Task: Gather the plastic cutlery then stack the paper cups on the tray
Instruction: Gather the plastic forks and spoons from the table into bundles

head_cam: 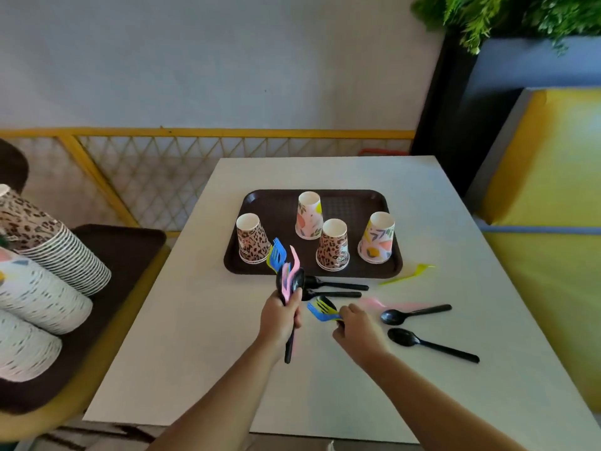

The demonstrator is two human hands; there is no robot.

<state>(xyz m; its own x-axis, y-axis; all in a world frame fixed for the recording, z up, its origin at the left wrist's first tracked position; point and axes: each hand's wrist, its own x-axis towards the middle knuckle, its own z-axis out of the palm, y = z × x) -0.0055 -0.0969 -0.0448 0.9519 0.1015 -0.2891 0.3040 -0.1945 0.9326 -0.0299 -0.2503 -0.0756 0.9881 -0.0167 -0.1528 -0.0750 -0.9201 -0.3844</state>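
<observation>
Between the two hands, above the counter (201, 320), cutlery is being consolidated. The left hand (280, 317) grips an upright bundle (289, 275) of forks and spoons, heads up, likely so that further pieces can be added. The right hand (353, 323) pinches a few forks (323, 310), heads pointing toward the bundle. Right of that hand, spoons (416, 312) and a pink fork lie loose. Beyond both hands, four inverted cups (334, 244) stand apart on the tray (357, 203), not yet stacked.
</observation>
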